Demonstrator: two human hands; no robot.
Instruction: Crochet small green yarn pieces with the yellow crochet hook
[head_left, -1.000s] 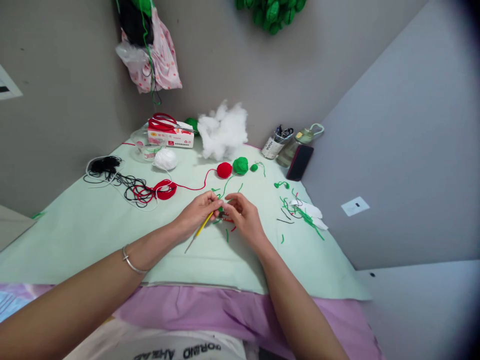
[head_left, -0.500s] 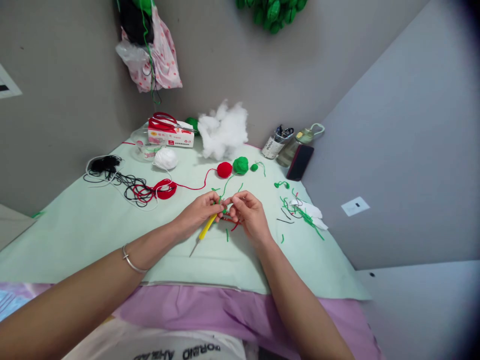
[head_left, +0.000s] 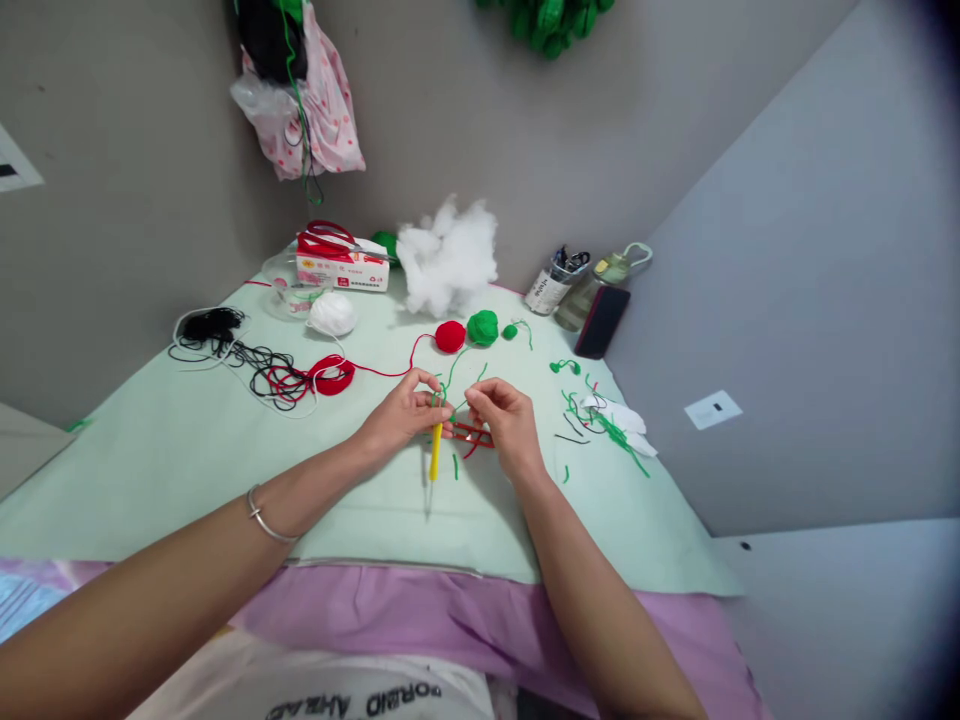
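Note:
My left hand is pinched on a small bit of green yarn work over the table. A crochet hook with a yellow handle hangs at its fingers, metal shaft pointing down; whether the fingers grip it or the yarn carries it, I cannot tell. Facing it, my right hand has thumb and forefinger closed on a strand of green yarn stretched between both hands. Beneath the hands lie red-handled scissors, partly hidden. From the left fingers a green strand runs back toward a green yarn ball.
A red yarn ball, white stuffing and a white yarn ball lie behind. Tangled black yarn is at left, yarn scraps at right. A phone leans on a bottle near the pen cup.
The yellow-handled hook has swung from a slant to nearly upright. My right hand has drawn slightly away from the left, and the green strand between them now shows.

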